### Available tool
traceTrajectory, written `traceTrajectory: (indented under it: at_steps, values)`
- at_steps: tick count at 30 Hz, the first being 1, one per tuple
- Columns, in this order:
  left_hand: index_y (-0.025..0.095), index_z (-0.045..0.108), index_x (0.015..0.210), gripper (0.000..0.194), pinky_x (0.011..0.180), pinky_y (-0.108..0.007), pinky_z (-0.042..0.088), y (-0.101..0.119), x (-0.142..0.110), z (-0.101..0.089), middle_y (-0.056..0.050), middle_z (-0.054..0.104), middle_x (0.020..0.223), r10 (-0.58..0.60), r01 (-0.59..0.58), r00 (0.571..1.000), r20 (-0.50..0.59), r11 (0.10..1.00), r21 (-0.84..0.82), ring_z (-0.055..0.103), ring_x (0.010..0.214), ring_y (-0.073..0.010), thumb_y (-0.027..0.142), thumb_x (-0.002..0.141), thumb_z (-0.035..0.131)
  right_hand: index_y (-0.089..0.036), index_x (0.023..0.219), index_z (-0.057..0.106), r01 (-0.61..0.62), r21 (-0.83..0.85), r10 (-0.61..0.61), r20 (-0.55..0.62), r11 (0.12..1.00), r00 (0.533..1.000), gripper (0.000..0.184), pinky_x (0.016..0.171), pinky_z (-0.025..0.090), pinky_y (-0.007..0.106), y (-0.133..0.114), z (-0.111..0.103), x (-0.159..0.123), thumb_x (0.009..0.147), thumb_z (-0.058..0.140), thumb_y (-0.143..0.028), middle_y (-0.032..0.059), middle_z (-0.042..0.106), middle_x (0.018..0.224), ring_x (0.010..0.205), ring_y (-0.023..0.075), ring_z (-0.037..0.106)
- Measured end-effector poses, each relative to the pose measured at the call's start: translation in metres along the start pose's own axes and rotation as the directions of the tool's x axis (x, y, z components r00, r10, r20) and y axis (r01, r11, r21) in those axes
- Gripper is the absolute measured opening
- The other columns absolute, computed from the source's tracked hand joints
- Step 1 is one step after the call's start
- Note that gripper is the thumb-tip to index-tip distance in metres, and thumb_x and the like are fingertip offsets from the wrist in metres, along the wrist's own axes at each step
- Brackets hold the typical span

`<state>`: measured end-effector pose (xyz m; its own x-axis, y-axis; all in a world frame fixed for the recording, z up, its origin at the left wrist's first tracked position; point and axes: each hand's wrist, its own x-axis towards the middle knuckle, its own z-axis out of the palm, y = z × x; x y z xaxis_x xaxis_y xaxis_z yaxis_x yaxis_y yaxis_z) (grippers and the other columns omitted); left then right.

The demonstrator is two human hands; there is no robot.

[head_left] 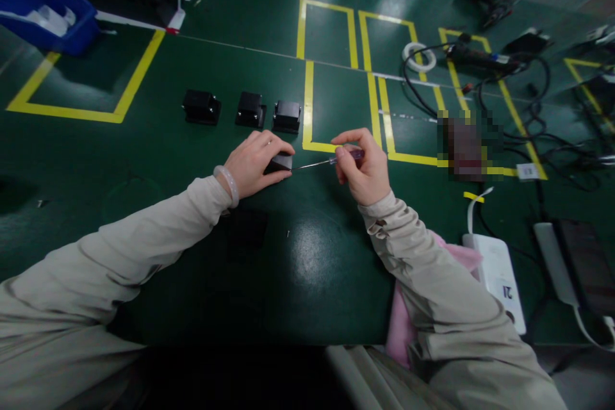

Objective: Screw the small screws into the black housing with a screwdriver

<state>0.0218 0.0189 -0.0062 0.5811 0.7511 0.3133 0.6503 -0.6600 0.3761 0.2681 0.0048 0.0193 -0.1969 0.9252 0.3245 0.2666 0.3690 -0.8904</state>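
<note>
The left hand point(254, 163) held a small black block point(281, 161) on the green table point(317, 307), its thumb along the near side and its fingers curved over the far side, parted just by the block's width. The right hand point(362, 170) pinched the purple handle of a screwdriver point(312, 165) between thumb and bent fingers, the index finger reaching out above it. The screwdriver's thin shaft pointed left, its tip at the block's right end; whether it touched could not be told. The left forearm came in from the lower left, palm turned down, with a pale bracelet point(227, 186) at the wrist; the right forearm rose from the lower right, its sleeve bunched near the wrist and passing over a pink cloth point(401, 327). Three black housings point(202, 107) stood in a row beyond the left hand, and a tiny screw point(288, 233) lay nearer the person, just right of a dark flat piece point(247, 227). A white power strip point(494, 269) at the right bore a short black marking, like two upside-down characters, not surely legible. The print on a small white label point(527, 171) beyond it was too small to read, and no brand could be made out.
</note>
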Motion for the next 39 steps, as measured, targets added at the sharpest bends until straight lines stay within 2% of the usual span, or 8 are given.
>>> traceTrajectory:
  at_steps: [4, 9, 14, 19, 24, 30, 35, 39]
  values:
    - [0.016, 0.062, 0.119, 0.034, 0.093, -0.046, 0.047, -0.0004, -0.0002, 0.0001, -0.012, 0.065, 0.115, 0.0, 0.0, 1.0, 0.002, 1.0, 0.001, 0.058, 0.105, -0.0288, 0.036, 0.093, 0.065, -0.025, 0.1, 0.053, -0.025, 0.027, 0.025, -0.001, 0.999, 1.0, 0.039, 0.037, 0.034, 0.025, 0.0013, 0.0005, -0.0002, 0.09, 0.061, -0.061, -0.0093, 0.05, 0.053, 0.038, 0.009, 0.046]
    - [0.014, 0.062, 0.12, 0.034, 0.091, -0.045, 0.048, -0.0004, 0.0, -0.0008, -0.013, 0.065, 0.115, 0.021, -0.021, 1.0, -0.01, 1.0, 0.015, 0.058, 0.104, -0.029, 0.036, 0.093, 0.064, -0.025, 0.091, 0.053, -0.023, 0.036, 0.023, -0.001, 0.999, 1.0, 0.036, 0.036, 0.031, 0.026, 0.0035, 0.0006, -0.0001, 0.093, 0.057, -0.061, -0.011, 0.04, 0.044, 0.034, 0.009, 0.04]
    - [0.016, 0.061, 0.12, 0.034, 0.094, -0.046, 0.048, -0.0006, 0.0, 0.0, -0.012, 0.065, 0.116, 0.005, -0.005, 1.0, -0.001, 1.0, 0.02, 0.059, 0.106, -0.0287, 0.037, 0.093, 0.064, -0.026, 0.101, 0.051, -0.028, 0.05, 0.027, 0.003, 0.998, 1.0, 0.044, 0.037, 0.034, 0.026, 0.0045, 0.0009, 0.0002, 0.089, 0.059, -0.068, -0.0098, 0.048, 0.053, 0.038, 0.0093, 0.045]
    - [0.018, 0.062, 0.12, 0.033, 0.094, -0.047, 0.048, -0.0009, -0.0005, 0.0001, -0.011, 0.065, 0.116, -0.004, 0.003, 1.0, 0.002, 1.0, 0.022, 0.059, 0.106, -0.0284, 0.038, 0.094, 0.063, -0.026, 0.089, 0.051, -0.049, 0.032, 0.049, 0.005, 0.998, 0.999, 0.04, 0.034, 0.03, 0.026, 0.0066, 0.0006, 0.0, 0.092, 0.056, -0.066, -0.0113, 0.037, 0.044, 0.033, 0.0087, 0.04]
    - [0.016, 0.062, 0.12, 0.034, 0.093, -0.046, 0.049, -0.001, -0.0006, -0.0002, -0.012, 0.065, 0.116, 0.005, -0.005, 1.0, -0.001, 1.0, 0.017, 0.058, 0.105, -0.0287, 0.036, 0.093, 0.064, -0.026, 0.101, 0.049, -0.024, 0.058, 0.023, 0.015, 0.998, 1.0, 0.045, 0.037, 0.034, 0.026, 0.0033, 0.0009, 0.0006, 0.089, 0.059, -0.068, -0.0103, 0.048, 0.052, 0.038, 0.0091, 0.044]
    - [0.017, 0.061, 0.121, 0.034, 0.094, -0.047, 0.048, -0.0007, -0.0005, -0.001, -0.012, 0.064, 0.117, -0.012, 0.012, 1.0, 0.012, 1.0, 0.002, 0.058, 0.106, -0.0289, 0.036, 0.093, 0.065, -0.026, 0.087, 0.051, -0.041, 0.065, 0.041, 0.002, 0.997, 0.999, 0.041, 0.033, 0.028, 0.026, 0.0034, 0.0017, 0.0007, 0.091, 0.059, -0.065, -0.0115, 0.037, 0.042, 0.031, 0.0089, 0.039]
    - [0.017, 0.062, 0.121, 0.034, 0.092, -0.046, 0.05, -0.0004, -0.0007, -0.0015, -0.012, 0.065, 0.116, -0.004, 0.004, 1.0, 0.002, 1.0, 0.023, 0.058, 0.105, -0.0283, 0.036, 0.093, 0.065, -0.025, 0.1, 0.051, -0.018, 0.082, 0.018, -0.003, 0.996, 1.0, 0.046, 0.035, 0.032, 0.025, 0.0043, 0.0014, 0.0011, 0.087, 0.062, -0.068, -0.0101, 0.049, 0.049, 0.036, 0.0092, 0.044]
    - [0.015, 0.062, 0.121, 0.035, 0.091, -0.045, 0.051, -0.0004, -0.0018, -0.0006, -0.013, 0.065, 0.115, 0.015, -0.015, 1.0, -0.009, 0.999, 0.033, 0.059, 0.105, -0.0285, 0.036, 0.093, 0.066, -0.023, 0.088, 0.053, -0.057, 0.083, 0.058, -0.014, 0.995, 0.998, 0.044, 0.037, 0.036, 0.022, 0.0043, 0.0008, 0.0003, 0.088, 0.061, -0.067, -0.0087, 0.052, 0.048, 0.036, 0.0074, 0.047]
